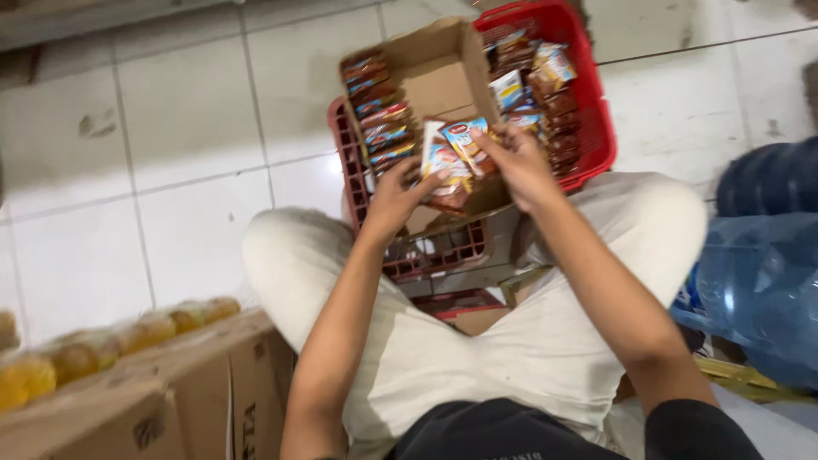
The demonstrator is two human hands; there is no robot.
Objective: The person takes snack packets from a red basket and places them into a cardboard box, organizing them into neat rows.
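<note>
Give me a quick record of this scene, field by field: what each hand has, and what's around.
left hand: left hand holds sachets over the cardboard box
right hand: right hand grips the same sachets
box: open, a row of sachets along its left wall
basket: red basket beside the box, full of sachets
floor: white tiled floor
right side: blue water jug

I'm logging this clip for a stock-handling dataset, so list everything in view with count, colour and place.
cardboard box: one, brown, open, on the lap
sachets: several, red, white and brown, in both hands; more stand in a row in the box
red basket: one, behind the box, full of packets
dark red crate: one, under the box
carton: one, brown, lower left, yellow bottles on top
water jugs: two, blue, right
tiled floor: white
left hand: on the sachets
right hand: on the sachets
</note>
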